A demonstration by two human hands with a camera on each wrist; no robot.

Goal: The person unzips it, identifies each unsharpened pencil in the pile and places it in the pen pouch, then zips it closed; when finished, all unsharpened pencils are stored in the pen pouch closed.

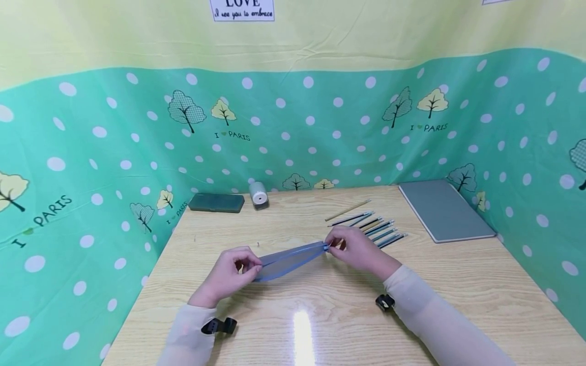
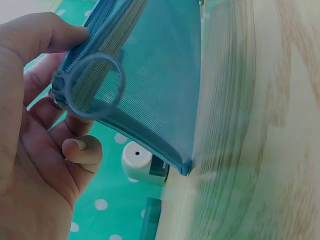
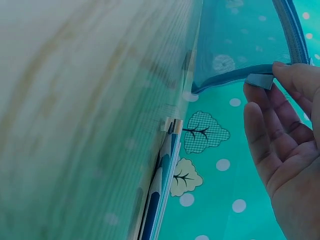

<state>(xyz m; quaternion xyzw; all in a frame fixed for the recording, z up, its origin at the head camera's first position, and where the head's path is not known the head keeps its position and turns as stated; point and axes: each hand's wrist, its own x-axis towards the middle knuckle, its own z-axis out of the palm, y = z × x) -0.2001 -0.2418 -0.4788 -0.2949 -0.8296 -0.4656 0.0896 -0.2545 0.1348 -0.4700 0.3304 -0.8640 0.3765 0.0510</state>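
Note:
A blue mesh zipper pouch point(image 1: 289, 263) is stretched between both hands just over the table. At its left end, the left hand point(image 1: 233, 272) pinches the zippered edge between thumb and fingers. A round zipper pull ring point(image 2: 95, 86) hangs by those fingers in the left wrist view. The right hand point(image 1: 357, 248) pinches the pouch's other end by a small fabric tab point(image 3: 259, 80). Through the mesh point(image 2: 160, 75) the background shows. Several pencils point(image 1: 383, 231) lie side by side just beyond the right hand, which partly hides them.
A single pencil point(image 1: 348, 210) lies apart behind the others. A dark green case point(image 1: 216, 203) and a white-and-grey pencil sharpener point(image 1: 259, 195) stand at the back left. A grey flat board point(image 1: 446, 211) lies at the back right. Patterned cloth point(image 1: 293, 127) encloses the table point(image 1: 348, 325).

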